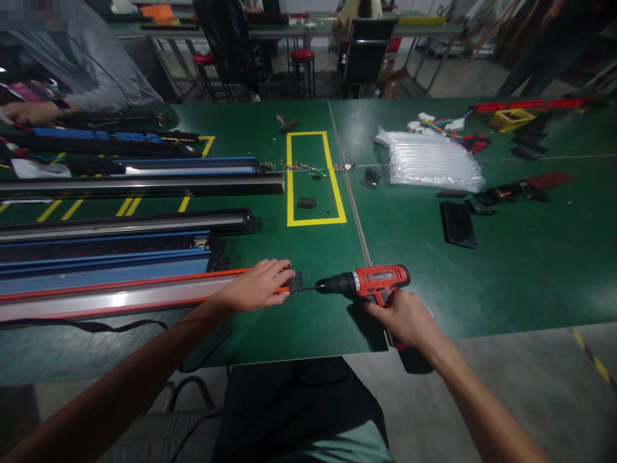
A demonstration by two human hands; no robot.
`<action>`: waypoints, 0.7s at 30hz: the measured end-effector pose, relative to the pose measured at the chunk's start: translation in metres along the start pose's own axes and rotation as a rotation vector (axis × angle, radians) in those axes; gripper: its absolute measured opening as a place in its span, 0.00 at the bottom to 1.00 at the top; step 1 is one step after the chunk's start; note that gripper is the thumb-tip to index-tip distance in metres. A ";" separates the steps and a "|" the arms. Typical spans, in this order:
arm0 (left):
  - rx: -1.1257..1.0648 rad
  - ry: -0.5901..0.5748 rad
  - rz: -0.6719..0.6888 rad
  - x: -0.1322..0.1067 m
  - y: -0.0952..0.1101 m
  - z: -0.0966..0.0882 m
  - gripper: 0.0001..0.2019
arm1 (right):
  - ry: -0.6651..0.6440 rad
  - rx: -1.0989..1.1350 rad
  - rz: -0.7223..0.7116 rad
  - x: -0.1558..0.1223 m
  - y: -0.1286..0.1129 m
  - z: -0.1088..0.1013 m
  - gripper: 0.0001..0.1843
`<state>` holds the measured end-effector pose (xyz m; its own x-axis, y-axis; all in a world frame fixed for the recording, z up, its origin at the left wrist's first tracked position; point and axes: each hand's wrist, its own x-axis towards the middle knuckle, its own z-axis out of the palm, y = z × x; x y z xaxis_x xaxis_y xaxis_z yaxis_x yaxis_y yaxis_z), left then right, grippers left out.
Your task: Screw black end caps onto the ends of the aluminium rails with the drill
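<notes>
My right hand point(407, 318) is wrapped round the handle of a red and black cordless drill point(380, 280), its chuck pointing left. A thin bit point(311, 288) reaches from the chuck to the black end cap point(295, 281) on a long orange-edged bar point(183, 290). Over that end of the bar lies my left hand point(260, 283), thumb on the near side and fingers on the far side, gripping it. Whether a screw sits at the bit's tip is too small to tell.
More long bars point(144, 186) lie parallel on the green table point(409, 225). Small black brackets and screws are around a yellow taped rectangle point(317, 224). Farther right are a bubble-wrap bundle point(434, 161) and a black box point(457, 224). Another person point(96, 64) stands across at left.
</notes>
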<state>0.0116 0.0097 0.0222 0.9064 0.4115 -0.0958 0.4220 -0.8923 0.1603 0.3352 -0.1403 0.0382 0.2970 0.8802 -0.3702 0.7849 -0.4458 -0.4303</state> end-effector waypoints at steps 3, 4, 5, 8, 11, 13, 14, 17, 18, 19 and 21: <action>0.012 -0.009 0.000 0.000 0.000 0.000 0.18 | 0.002 0.009 -0.004 -0.001 -0.001 0.000 0.14; 0.016 -0.010 -0.001 0.000 0.000 0.000 0.18 | -0.002 0.014 -0.005 -0.001 -0.001 -0.001 0.15; 0.022 -0.010 -0.003 0.000 0.000 0.000 0.18 | -0.007 0.021 -0.004 0.000 -0.001 -0.001 0.15; 0.043 -0.014 -0.003 0.000 0.001 0.000 0.18 | -0.027 0.041 0.008 0.001 0.000 -0.001 0.16; 0.061 -0.015 0.002 0.001 0.001 0.000 0.19 | -0.038 0.046 0.012 0.003 0.001 0.001 0.17; 0.071 -0.011 0.004 0.001 0.001 0.000 0.19 | -0.053 0.050 0.009 0.005 0.002 0.002 0.17; 0.078 -0.007 0.006 0.001 0.001 0.001 0.19 | -0.062 0.052 0.008 0.005 0.003 0.003 0.17; 0.096 0.004 0.014 0.001 0.001 0.002 0.18 | -0.076 0.059 0.002 0.007 0.004 0.004 0.17; 0.101 0.007 0.017 0.001 0.001 0.002 0.18 | -0.081 0.059 0.000 0.007 0.004 0.004 0.17; 0.107 0.009 0.020 0.001 0.001 0.002 0.18 | -0.086 0.059 0.000 0.008 0.004 0.004 0.17; 0.116 0.014 0.025 0.001 0.001 0.002 0.18 | -0.096 0.058 0.001 0.009 0.003 0.004 0.16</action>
<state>0.0128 0.0086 0.0203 0.9170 0.3910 -0.0790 0.3953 -0.9173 0.0478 0.3384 -0.1349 0.0304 0.2422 0.8612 -0.4469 0.7509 -0.4581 -0.4757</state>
